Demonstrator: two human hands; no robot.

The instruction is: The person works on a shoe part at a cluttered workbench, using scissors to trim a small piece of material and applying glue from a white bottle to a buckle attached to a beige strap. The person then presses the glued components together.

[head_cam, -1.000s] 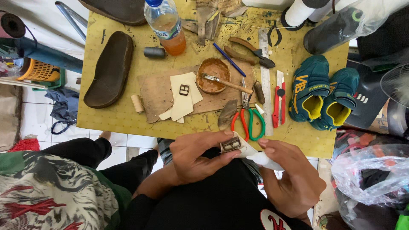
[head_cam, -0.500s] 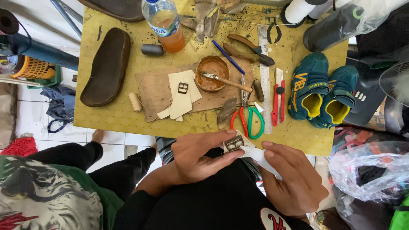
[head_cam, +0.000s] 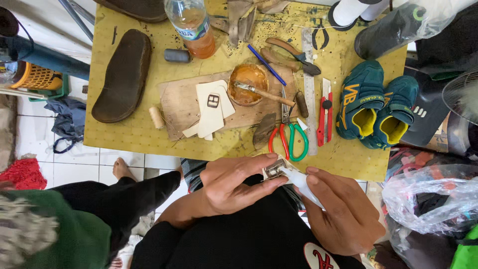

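Left hand (head_cam: 231, 187): fingers pinch a small metal buckle (head_cam: 275, 170) between thumb and forefinger, held over the lap just off the near edge of the desk (head_cam: 129, 137). Right hand (head_cam: 341, 214): fingers closed around a white strap (head_cam: 302, 183), whose end meets the buckle. On the desk near that edge lie scissors with red and green handles (head_cam: 290, 137), beside a red utility knife (head_cam: 324, 112) and a metal ruler (head_cam: 309, 89). Mid-desk, a wooden board (head_cam: 184, 107) carries pale cut-out pieces (head_cam: 211, 117) with a second buckle (head_cam: 213, 101) on top, and a brown bowl (head_cam: 248, 77) with a brush. A pair of teal shoes (head_cam: 376, 107) sits at the right edge; a dark sole (head_cam: 123, 74) at the left.
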